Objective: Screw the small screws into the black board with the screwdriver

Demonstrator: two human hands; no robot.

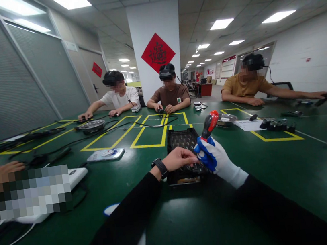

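My right hand [212, 156], in a white glove with blue-coated fingers, is closed around a screwdriver [210, 125] with a red and black handle. The handle points up, tilted slightly right; most of its lower part is hidden by the glove. My bare left hand [180, 158], with a black watch on the wrist, pinches close to the gloved fingers. Whatever is between its fingertips is too small to make out. Both hands are over a black open tray-like case [180, 136], which holds many small parts that I cannot tell apart.
On the green table [176, 214] yellow tape marks out rectangles. A phone [105, 155] lies left of the case, near a white device [76, 175] and another person's hands. Metal bowls [91, 126], cables and dark parts [277, 124] lie farther off. Three people sit opposite.
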